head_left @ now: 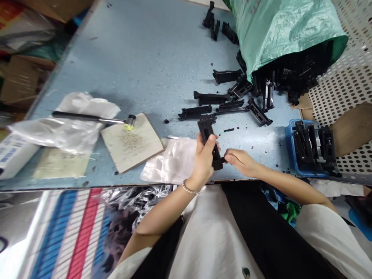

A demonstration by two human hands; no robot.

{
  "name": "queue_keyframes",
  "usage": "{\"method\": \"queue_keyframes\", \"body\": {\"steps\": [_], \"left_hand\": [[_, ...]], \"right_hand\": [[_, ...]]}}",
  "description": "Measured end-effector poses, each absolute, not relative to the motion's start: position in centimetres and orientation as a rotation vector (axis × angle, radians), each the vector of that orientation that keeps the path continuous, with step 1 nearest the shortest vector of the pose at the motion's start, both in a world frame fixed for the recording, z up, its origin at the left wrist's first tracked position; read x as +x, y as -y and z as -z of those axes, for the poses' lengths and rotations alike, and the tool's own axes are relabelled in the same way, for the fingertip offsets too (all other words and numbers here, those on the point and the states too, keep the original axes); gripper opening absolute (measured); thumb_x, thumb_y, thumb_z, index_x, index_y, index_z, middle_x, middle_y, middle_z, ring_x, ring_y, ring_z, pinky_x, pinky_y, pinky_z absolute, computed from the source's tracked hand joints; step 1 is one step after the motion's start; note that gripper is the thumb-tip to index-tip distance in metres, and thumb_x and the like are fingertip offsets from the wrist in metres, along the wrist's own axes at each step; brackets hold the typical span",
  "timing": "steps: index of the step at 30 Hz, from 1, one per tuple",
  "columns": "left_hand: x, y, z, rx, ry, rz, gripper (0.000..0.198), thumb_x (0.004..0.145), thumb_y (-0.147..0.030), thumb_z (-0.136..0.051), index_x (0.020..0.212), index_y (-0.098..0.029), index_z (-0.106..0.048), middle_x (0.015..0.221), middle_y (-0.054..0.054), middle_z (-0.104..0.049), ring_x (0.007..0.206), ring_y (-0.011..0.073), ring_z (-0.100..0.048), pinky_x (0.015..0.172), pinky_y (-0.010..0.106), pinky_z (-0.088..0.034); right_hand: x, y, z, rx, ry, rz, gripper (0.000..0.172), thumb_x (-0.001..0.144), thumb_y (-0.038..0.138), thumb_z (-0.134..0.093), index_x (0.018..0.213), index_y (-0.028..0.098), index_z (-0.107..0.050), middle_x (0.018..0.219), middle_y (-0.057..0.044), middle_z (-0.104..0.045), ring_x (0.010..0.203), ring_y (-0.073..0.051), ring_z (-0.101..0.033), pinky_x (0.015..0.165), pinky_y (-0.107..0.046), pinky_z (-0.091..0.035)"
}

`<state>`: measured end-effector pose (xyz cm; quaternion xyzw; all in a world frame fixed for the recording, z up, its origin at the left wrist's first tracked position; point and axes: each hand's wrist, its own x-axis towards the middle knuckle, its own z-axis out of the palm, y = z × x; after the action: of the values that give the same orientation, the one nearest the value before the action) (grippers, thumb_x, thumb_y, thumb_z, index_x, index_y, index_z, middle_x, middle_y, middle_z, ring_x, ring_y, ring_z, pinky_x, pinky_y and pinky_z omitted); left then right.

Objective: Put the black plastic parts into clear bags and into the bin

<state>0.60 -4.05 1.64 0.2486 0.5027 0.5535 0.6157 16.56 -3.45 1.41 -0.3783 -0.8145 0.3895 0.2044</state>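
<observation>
My left hand (204,155) is wrapped round a long black plastic part (209,141) with a slot along it, held tilted above the table's front edge. Beside the part's lower end, the fingertips of my right hand (240,161) are pinched together on a tiny dark piece. That piece is too small to name, and it touches or nearly touches the part. Under my left hand lies a white plastic bag (171,162). Several similar black parts (210,97) are scattered on the table just beyond my hands.
A green sack (287,31) spills black parts at the back right. At the right stands a blue basket (293,155) with more of them. Left are a hammer (93,117) with its head on a square board (142,151), and a clear plastic bag (78,104).
</observation>
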Motion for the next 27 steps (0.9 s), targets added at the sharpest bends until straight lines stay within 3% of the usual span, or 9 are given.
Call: {"method": "queue_keyframes", "body": {"steps": [3,5,8,12,14,17,21,24,27], "left_hand": [[0.3,3.1,-1.6,0.242,-1.033,-1.058,0.045,0.079,-0.057,-0.077,0.092,-0.018,-0.058,0.075,-0.001,-0.063,0.055,0.0097,-0.058,0.049,0.021,-0.047],[0.7,3.0,-1.8,0.153,-0.984,-0.848,0.045,0.08,-0.057,-0.076,0.087,-0.016,-0.059,0.067,-0.001,-0.06,0.048,0.0108,-0.055,0.042,0.023,-0.044],[1.6,3.6,-2.1,0.158,-0.978,-0.829,0.044,0.081,-0.057,-0.074,0.084,-0.015,-0.06,0.061,-0.002,-0.056,0.046,0.0109,-0.053,0.04,0.023,-0.042],[1.7,4.0,-2.3,0.332,-1.052,-1.362,0.045,0.073,-0.05,-0.084,0.095,-0.022,-0.057,0.078,-0.003,-0.064,0.059,0.0075,-0.058,0.054,0.019,-0.049],[1.3,3.8,-2.1,0.331,-1.046,-1.323,0.052,0.069,-0.054,-0.086,0.095,-0.021,-0.056,0.078,-0.003,-0.064,0.058,0.0074,-0.058,0.052,0.019,-0.048],[1.1,3.5,-1.5,0.259,-1.015,-1.097,0.058,0.068,-0.063,-0.083,0.093,-0.018,-0.057,0.071,-0.003,-0.061,0.052,0.0085,-0.056,0.048,0.021,-0.046],[2.0,3.6,-0.1,0.293,-1.057,-1.1,0.06,0.067,-0.06,-0.085,0.097,-0.019,-0.054,0.068,-0.006,-0.059,0.054,0.0096,-0.058,0.05,0.021,-0.045],[2.8,3.4,2.4,0.386,-1.152,-1.227,0.053,0.072,-0.053,-0.083,0.099,-0.021,-0.051,0.074,-0.006,-0.06,0.063,0.0107,-0.061,0.06,0.022,-0.049],[3.3,3.1,5.5,0.599,-1.271,-1.132,0.035,0.085,-0.049,-0.068,0.101,-0.02,-0.056,0.085,0.0,-0.064,0.079,0.0165,-0.066,0.074,0.03,-0.054]], "right_hand": [[17.4,2.1,-2.9,-0.772,2.602,-0.544,0.041,0.104,0.054,-0.044,0.094,0.021,-0.066,0.084,-0.005,-0.064,0.075,-0.018,-0.053,0.065,-0.031,-0.038],[17.7,1.3,-3.7,-0.542,2.763,-0.351,0.036,0.106,0.044,-0.044,0.093,0.022,-0.068,0.079,-0.004,-0.063,0.072,-0.017,-0.051,0.061,-0.031,-0.033],[17.5,1.4,-3.9,-0.528,2.78,-0.52,0.047,0.106,0.05,-0.041,0.082,0.02,-0.068,0.068,-0.001,-0.058,0.064,-0.016,-0.048,0.055,-0.029,-0.031],[17.0,2.6,-3.1,-0.917,2.572,-0.897,0.065,0.109,0.049,-0.02,0.075,0.016,-0.065,0.061,0.002,-0.055,0.056,-0.012,-0.046,0.052,-0.025,-0.037],[17.2,2.6,-3.0,-0.961,2.601,-0.847,0.055,0.11,0.045,-0.026,0.088,0.015,-0.067,0.072,-0.001,-0.062,0.063,-0.013,-0.052,0.057,-0.025,-0.04],[17.9,2.0,-2.9,-0.771,2.776,-0.487,0.035,0.106,0.044,-0.044,0.1,0.019,-0.067,0.085,-0.006,-0.067,0.076,-0.018,-0.056,0.063,-0.03,-0.039],[18.2,1.8,-1.7,-0.57,2.865,-0.249,0.039,0.107,0.042,-0.041,0.087,0.019,-0.066,0.079,-0.006,-0.065,0.074,-0.019,-0.054,0.063,-0.032,-0.036],[18.4,1.2,-0.3,-0.784,2.849,-0.438,0.043,0.106,0.048,-0.04,0.086,0.02,-0.065,0.079,-0.004,-0.065,0.073,-0.018,-0.055,0.065,-0.031,-0.038],[19.9,-1.8,1.0,-1.275,2.666,-0.466,0.033,0.106,0.04,-0.041,0.1,0.021,-0.067,0.091,-0.007,-0.069,0.084,-0.021,-0.06,0.075,-0.033,-0.044]]}}
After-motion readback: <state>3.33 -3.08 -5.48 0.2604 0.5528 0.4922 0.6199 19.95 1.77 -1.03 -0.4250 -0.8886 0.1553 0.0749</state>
